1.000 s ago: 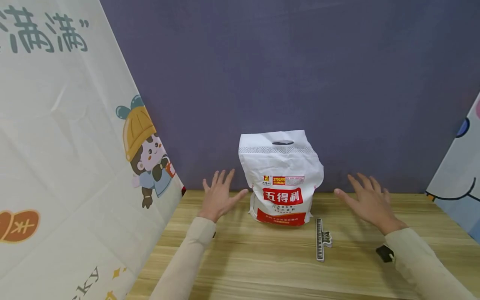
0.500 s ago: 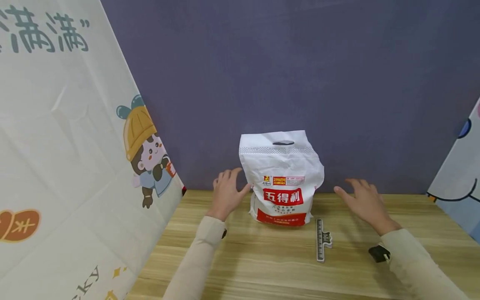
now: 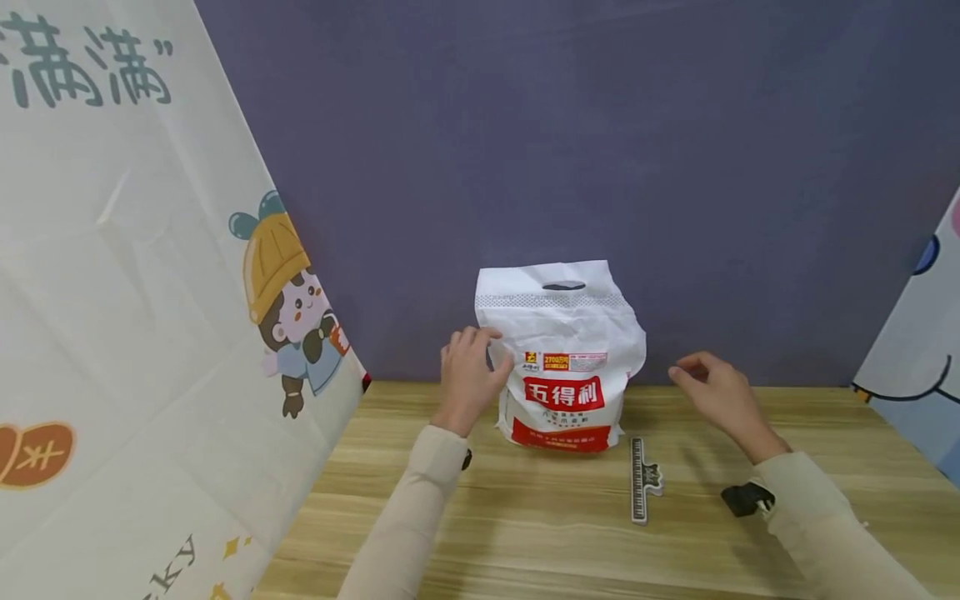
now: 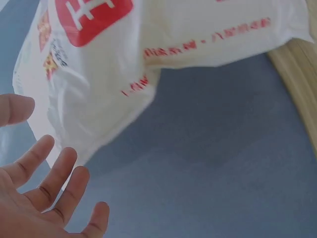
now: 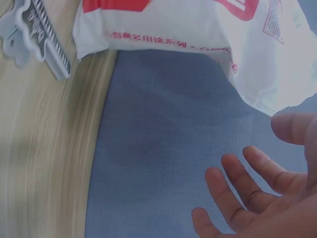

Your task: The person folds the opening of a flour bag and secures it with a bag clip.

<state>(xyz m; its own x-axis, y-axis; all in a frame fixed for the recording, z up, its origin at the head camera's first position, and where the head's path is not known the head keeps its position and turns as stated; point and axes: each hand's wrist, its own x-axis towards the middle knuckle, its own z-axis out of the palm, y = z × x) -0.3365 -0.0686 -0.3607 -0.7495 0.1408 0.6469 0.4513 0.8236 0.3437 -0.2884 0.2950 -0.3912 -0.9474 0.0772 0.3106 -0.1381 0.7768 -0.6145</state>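
The bag [image 3: 562, 358] is seemingly being reached for: left hand [image 3: 469, 377] relaxed at its left edge, contact uncertain; right hand [image 3: 718, 395] unclenched, apart from it. A two-sided grip is called for.

Head view: worn on the head, facing forward and down, farthest off, taking in bag [image 3: 558, 358], surface [image 3: 525, 517] and backdrop [image 3: 570, 150]. Left wrist view: close, past the left fingers [image 4: 57, 173], bag from the left. Right wrist view: close, bag from the right. All three share bag, surface, backdrop
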